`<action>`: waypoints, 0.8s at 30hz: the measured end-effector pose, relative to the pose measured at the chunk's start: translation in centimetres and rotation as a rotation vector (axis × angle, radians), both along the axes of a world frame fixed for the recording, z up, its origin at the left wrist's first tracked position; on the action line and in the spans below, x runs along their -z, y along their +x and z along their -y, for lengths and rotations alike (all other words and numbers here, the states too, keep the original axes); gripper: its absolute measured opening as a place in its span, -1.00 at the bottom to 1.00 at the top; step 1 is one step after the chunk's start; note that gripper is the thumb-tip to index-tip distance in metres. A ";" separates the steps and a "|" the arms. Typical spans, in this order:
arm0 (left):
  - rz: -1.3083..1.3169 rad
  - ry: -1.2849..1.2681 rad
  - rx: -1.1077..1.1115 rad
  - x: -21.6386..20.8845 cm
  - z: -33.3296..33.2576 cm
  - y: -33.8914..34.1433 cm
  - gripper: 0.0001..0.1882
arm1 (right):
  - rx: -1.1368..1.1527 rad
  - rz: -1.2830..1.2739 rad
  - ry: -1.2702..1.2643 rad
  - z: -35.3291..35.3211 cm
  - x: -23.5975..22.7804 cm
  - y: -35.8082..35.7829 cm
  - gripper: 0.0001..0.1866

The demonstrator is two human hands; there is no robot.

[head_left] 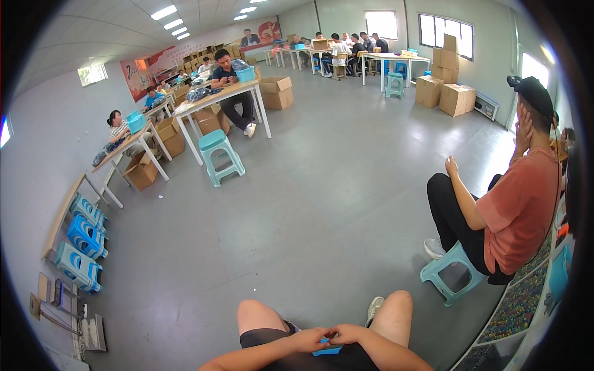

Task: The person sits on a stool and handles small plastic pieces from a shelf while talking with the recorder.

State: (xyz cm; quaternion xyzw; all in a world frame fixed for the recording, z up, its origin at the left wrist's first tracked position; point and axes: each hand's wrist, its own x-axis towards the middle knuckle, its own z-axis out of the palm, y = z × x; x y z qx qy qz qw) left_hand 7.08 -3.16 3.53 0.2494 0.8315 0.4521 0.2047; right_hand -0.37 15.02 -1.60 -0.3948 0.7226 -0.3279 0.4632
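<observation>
Resting hands: the left hand and the right hand meet over the lap, fingers bent and fingertips close together; how far open each hand is, and whether anything small is held, cannot be told.
Blue object: a blue object shows just below the meeting fingers, against dark clothing; it is partly covered, so its kind and any contact are unclear.
Legs: two bare knees stand apart, with a pale shoe beside the right one.
Neighbour: a seated person in a rust-coloured shirt and black cap occupies a pale green stool, one palm against the head.
Desk ahead: a white-legged desk carries a blue bin and a dark bundle; a teal stool stands before it.
Cartons: an open carton sits beside that desk; stacked cartons stand near the far window.
</observation>
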 end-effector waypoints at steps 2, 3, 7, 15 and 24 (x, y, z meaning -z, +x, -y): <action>0.028 -0.061 0.058 0.4 -0.4 0.1 -0.62 | -0.021 -0.028 -0.059 0.7 -0.9 0.0 -0.49; 0.067 -0.110 0.165 -0.4 -0.8 0.2 -0.59 | -0.018 -0.025 -0.068 0.7 -1.2 0.1 -0.49; 0.002 -0.163 0.289 -0.3 -1.2 0.2 -0.49 | -0.076 -0.027 -0.068 0.3 -2.1 0.2 -0.48; -0.097 -0.179 0.159 1.6 -3.2 0.0 -0.46 | -0.027 -0.200 0.003 -0.7 -1.3 -0.5 -0.56; -0.075 -0.232 0.025 0.6 -2.7 -0.7 -0.47 | 0.241 -0.295 -0.059 0.0 -2.2 -0.2 -0.60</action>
